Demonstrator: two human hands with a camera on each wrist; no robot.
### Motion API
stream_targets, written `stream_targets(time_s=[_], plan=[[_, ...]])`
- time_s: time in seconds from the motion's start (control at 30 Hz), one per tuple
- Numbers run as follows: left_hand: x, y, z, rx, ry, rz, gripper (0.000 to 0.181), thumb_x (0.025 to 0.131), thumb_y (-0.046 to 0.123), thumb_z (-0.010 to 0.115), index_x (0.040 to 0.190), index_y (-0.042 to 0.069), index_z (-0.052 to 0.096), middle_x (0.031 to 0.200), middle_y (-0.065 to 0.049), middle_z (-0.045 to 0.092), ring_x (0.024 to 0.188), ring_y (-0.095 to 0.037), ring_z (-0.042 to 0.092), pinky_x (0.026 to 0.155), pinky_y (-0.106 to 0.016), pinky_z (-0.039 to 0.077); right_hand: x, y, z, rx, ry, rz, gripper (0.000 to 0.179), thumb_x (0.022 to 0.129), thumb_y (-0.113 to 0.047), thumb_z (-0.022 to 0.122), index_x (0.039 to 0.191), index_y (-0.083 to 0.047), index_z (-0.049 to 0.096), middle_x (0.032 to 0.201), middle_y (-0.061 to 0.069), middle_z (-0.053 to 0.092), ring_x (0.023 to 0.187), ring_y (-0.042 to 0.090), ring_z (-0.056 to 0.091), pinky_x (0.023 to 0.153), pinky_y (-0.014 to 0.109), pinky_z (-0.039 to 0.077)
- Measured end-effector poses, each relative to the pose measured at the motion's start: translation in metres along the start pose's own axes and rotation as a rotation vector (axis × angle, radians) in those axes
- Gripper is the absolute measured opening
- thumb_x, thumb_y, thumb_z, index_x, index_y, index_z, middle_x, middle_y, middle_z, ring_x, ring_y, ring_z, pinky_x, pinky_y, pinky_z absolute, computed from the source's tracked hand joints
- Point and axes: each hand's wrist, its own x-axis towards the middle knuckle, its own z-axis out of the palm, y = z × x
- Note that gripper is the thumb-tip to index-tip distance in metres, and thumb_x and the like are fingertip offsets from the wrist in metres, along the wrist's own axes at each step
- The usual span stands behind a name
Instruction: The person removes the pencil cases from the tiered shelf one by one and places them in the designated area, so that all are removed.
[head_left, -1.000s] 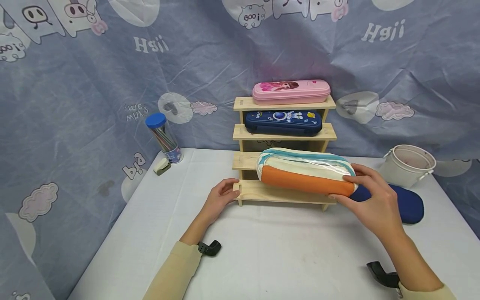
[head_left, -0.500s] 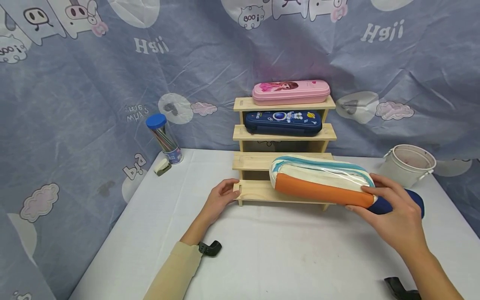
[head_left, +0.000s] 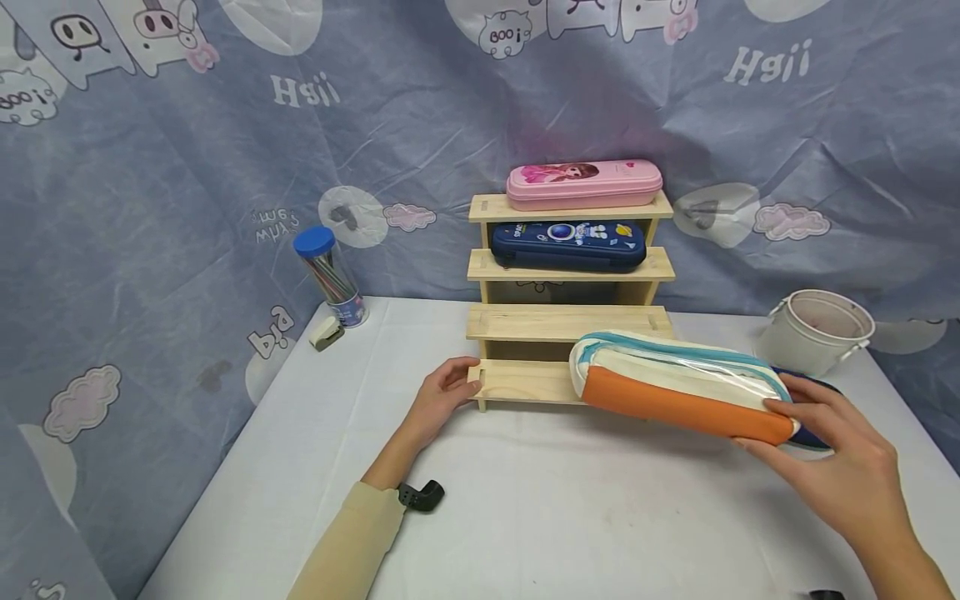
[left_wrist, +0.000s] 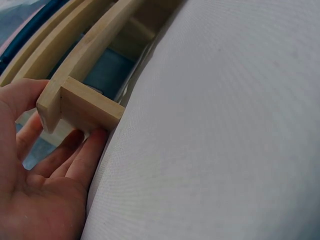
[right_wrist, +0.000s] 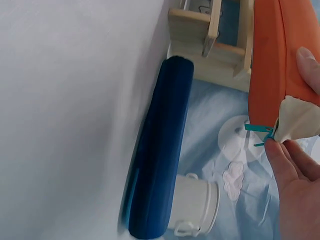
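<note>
My right hand (head_left: pixel 847 471) pinches the right end of an orange and cream pencil case (head_left: pixel 675 408) with a teal zip. It holds the case above the table, tilted, in front of the right part of a stepped wooden shelf (head_left: pixel 525 379). At the shelf's left end, my left hand (head_left: pixel 447 396) grips the lowest board. In the left wrist view the thumb lies on the board's edge and the fingers (left_wrist: pixel 90 155) reach under it, against the support. A dark blue pencil case (right_wrist: pixel 162 150) lies on the table behind the held one, mostly hidden in the head view.
On the upper boards rest a pink pencil case (head_left: pixel 585 185) and a navy astronaut pencil case (head_left: pixel 568 246). A white bucket (head_left: pixel 813 333) stands back right. A blue-lidded tube of pencils (head_left: pixel 330 275) and a small pale object (head_left: pixel 326 333) sit back left. Printed cloth hangs behind.
My right hand has carried the orange and cream pencil case right and toward me, away from the lower boards, which show more now. The left hand has stayed on the shelf.
</note>
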Motion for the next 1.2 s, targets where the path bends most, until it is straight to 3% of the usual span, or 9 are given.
stream_targets(time_s=[0.2, 0.53, 0.73, 1.0, 1.2], plan=[[0.001, -0.001, 0.000, 0.006, 0.004, -0.001, 0.043, 0.092, 0.010, 0.065, 0.132, 0.001, 0.051, 0.127, -0.019, 0.055, 0.113, -0.025, 0.057, 0.089, -0.037, 0.052, -0.013, 0.003, -0.010, -0.083, -0.022, 0.147, 0.064, 0.047, -0.008, 0.097, 0.107, -0.003, 0.073, 0.130, -0.005, 0.057, 0.115, -0.010, 0.043, 0.086, -0.002, 0.030], [0.001, 0.000, 0.000, 0.002, -0.005, -0.007, 0.043, 0.093, 0.009, 0.064, 0.133, 0.000, 0.050, 0.129, -0.020, 0.052, 0.115, -0.026, 0.056, 0.090, -0.036, 0.051, -0.029, 0.012, -0.025, -0.111, -0.047, 0.284, 0.064, 0.055, -0.011, 0.095, 0.113, 0.000, 0.068, 0.139, -0.010, 0.047, 0.123, -0.013, 0.033, 0.088, -0.003, 0.026], [0.001, 0.000, 0.000, -0.002, -0.007, -0.012, 0.044, 0.093, 0.009, 0.064, 0.133, 0.000, 0.050, 0.130, -0.020, 0.052, 0.116, -0.026, 0.055, 0.090, -0.036, 0.050, -0.038, 0.022, -0.032, -0.165, -0.071, 0.317, 0.064, 0.061, -0.013, 0.093, 0.116, 0.002, 0.065, 0.144, -0.004, 0.042, 0.124, -0.016, 0.025, 0.086, -0.004, 0.021], [0.001, -0.002, -0.001, -0.003, -0.002, 0.004, 0.044, 0.093, 0.009, 0.065, 0.133, -0.001, 0.050, 0.128, -0.020, 0.053, 0.115, -0.026, 0.056, 0.090, -0.036, 0.051, -0.048, 0.031, -0.038, -0.174, -0.071, 0.347, 0.063, 0.061, -0.004, 0.091, 0.116, 0.008, 0.064, 0.143, 0.010, 0.043, 0.120, -0.017, 0.026, 0.086, -0.004, 0.022], [0.001, -0.001, 0.000, -0.006, -0.002, 0.001, 0.044, 0.093, 0.009, 0.065, 0.133, -0.001, 0.050, 0.128, -0.019, 0.054, 0.115, -0.027, 0.056, 0.090, -0.036, 0.051, -0.054, 0.039, -0.042, -0.145, -0.022, 0.357, 0.064, 0.056, 0.001, 0.091, 0.114, 0.009, 0.064, 0.136, -0.016, 0.043, 0.118, -0.014, 0.030, 0.083, -0.004, 0.025]])
